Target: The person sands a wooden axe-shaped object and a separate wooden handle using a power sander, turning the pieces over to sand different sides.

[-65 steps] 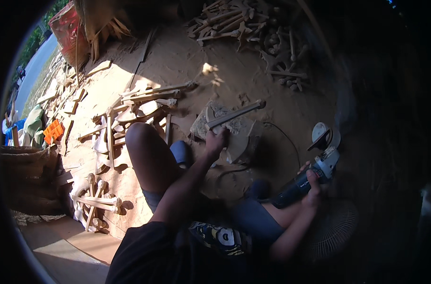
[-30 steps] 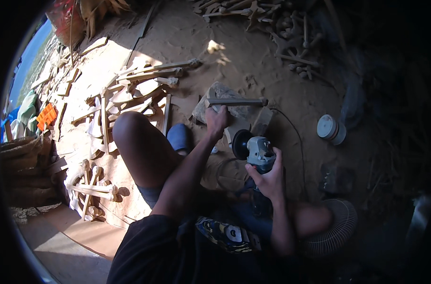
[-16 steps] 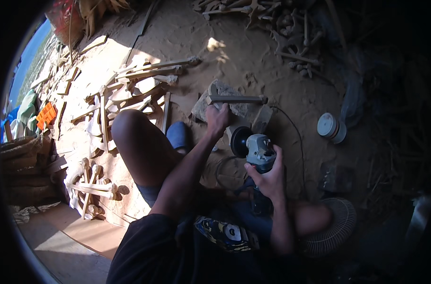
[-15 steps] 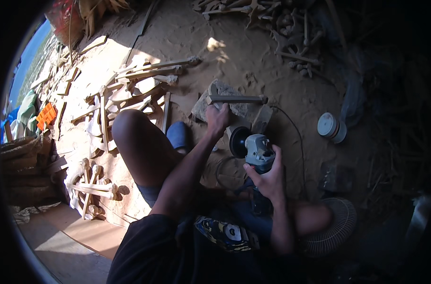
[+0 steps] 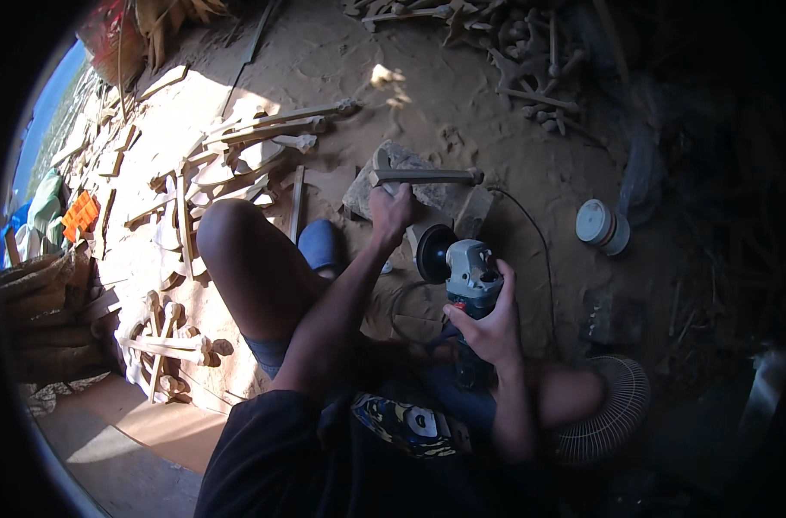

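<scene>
My left hand is closed around the near end of a long pale bone, which lies level above a rough stone block. In my right hand is an angle grinder, gripped around its body with the thumb lying near a red switch. The grinder's round dark disc faces left, below the bone and apart from it. A smaller pale block stands at the stone's right side.
Long bones lie heaped on the sunlit sand at left, with a smaller pile nearer me. More bones are at the far right. A cable curves past a white tub. A round wire fan guard sits by my right knee.
The whole view has shifted slightly left. My hands, the bone and the grinder keep nearly the same places relative to each other.
</scene>
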Demonstrator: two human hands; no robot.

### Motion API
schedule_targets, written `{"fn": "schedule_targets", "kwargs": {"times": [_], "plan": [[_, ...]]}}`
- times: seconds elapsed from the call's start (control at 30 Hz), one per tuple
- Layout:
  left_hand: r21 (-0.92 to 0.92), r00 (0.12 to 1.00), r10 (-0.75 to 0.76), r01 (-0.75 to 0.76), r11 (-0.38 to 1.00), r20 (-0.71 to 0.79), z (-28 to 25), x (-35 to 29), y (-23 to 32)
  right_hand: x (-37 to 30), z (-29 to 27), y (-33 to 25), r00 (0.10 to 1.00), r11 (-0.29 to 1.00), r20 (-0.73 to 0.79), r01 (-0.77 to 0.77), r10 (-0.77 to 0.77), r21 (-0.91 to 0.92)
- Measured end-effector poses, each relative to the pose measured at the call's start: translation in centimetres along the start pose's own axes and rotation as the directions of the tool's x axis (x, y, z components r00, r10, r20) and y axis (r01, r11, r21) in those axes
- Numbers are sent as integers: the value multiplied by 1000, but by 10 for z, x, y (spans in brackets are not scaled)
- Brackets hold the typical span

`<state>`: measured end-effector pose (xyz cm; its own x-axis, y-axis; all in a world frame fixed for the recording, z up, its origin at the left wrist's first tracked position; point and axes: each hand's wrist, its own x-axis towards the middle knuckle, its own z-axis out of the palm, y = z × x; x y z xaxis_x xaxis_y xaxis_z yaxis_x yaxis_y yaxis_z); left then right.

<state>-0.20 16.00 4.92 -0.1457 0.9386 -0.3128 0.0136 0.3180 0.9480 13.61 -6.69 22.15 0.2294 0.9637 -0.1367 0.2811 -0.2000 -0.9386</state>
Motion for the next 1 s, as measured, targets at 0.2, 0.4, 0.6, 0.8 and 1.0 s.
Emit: {"fn": "schedule_targets", "kwargs": {"times": [0.2, 0.4, 0.6, 0.8, 1.0], "plan": [[18, 1000, 5, -4, 1000, -18, 0, 7, -7, -3, 10, 0, 985, 966, -71, 136, -155, -221], [41, 998, -47, 45, 998, 51, 1, -9, 16, 4, -4, 13, 985, 988, -129, -127, 116, -87], [23, 999, -36, 36, 999, -20, -4, 0, 9, 3, 4, 9, 999, 991, -29, 32, -36, -129], [-40, 999, 20, -19, 999, 45, 6, -19, 22, 7, -5, 11, 993, 986, -110, -65, 48, -152], [-183, 988, -91, 114, 976, 128, -5, 0, 16, 11, -24, 26, 976, 991, -219, -43, 14, -130]]}}
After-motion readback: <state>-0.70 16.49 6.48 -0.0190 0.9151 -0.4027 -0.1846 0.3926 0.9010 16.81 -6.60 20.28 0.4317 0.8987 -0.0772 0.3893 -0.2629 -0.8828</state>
